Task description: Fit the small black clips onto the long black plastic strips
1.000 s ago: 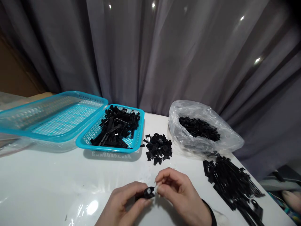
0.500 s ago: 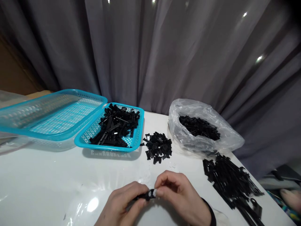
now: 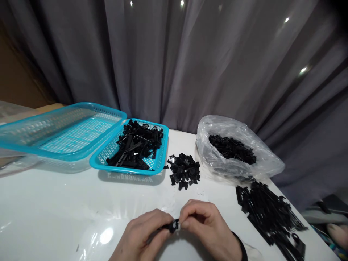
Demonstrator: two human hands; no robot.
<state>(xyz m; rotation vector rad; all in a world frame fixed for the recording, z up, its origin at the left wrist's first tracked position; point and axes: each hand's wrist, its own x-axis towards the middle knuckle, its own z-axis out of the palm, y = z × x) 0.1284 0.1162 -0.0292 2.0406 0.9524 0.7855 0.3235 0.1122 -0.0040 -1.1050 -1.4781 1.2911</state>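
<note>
Near the front of the white table, my left hand (image 3: pixel 145 233) pinches a black plastic part (image 3: pixel 172 227) between thumb and forefinger. Most of that part is hidden by the fingers; a pale round spot shows near its end. My right hand (image 3: pixel 208 226), with a black band at the wrist, has its thumb and forefinger pinched at the same end. Between those fingertips a small white piece (image 3: pixel 178 226) just shows, touching the black part; its exact shape cannot be made out.
Beyond my hands lies a pile of small black clips (image 3: pixel 185 169). A blue basket (image 3: pixel 130 169) of black parts stands left of it, with a larger blue basket (image 3: pixel 67 156) farther left. At right are a clear plastic bag (image 3: pixel 217 168) of black pieces and a heap of long black parts (image 3: pixel 268 210).
The view has shifted slightly, so the table's contents sit a little farther right. Both hands keep their pinch; my right fingertips now cover more of the white piece.
</note>
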